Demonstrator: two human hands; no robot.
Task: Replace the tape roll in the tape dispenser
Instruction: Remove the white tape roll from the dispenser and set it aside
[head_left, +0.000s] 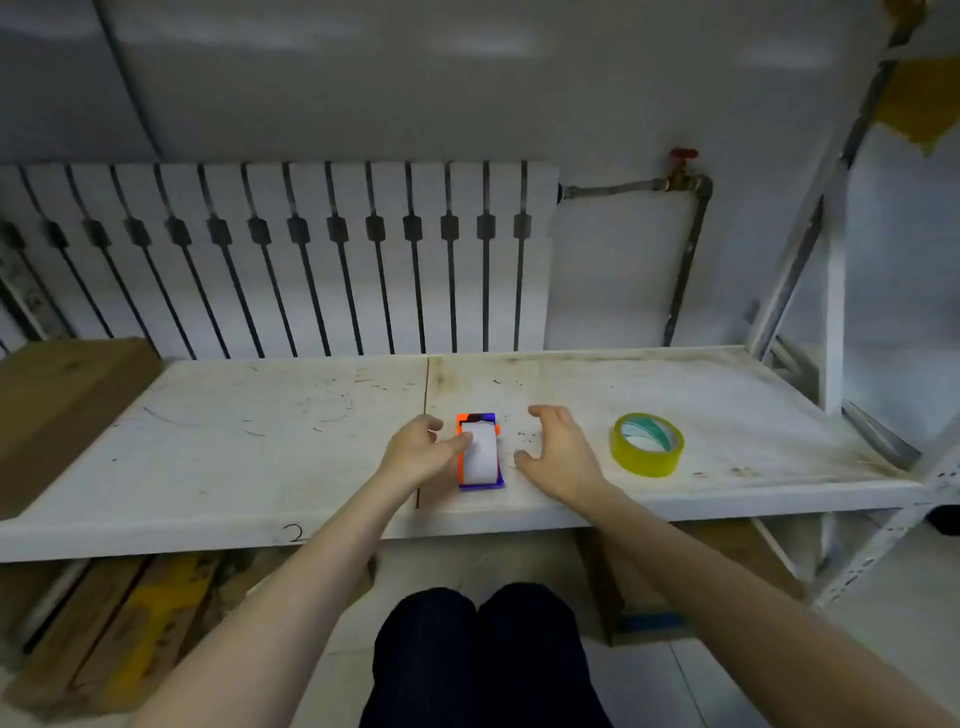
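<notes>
An orange and blue tape dispenser (480, 451) with a white roll in it lies on the white shelf board (260, 441) near the front edge. My left hand (421, 452) rests against its left side, thumb touching the white roll. My right hand (558, 449) hovers just right of the dispenser, fingers spread and curved, holding nothing. A yellow tape roll (648, 445) stands tilted on the board to the right of my right hand.
A white radiator (280, 249) lines the wall behind the shelf. A brown cardboard box (62, 410) sits at the board's left end. A metal shelf upright (831, 291) rises at the right. Cardboard and planks lie under the shelf.
</notes>
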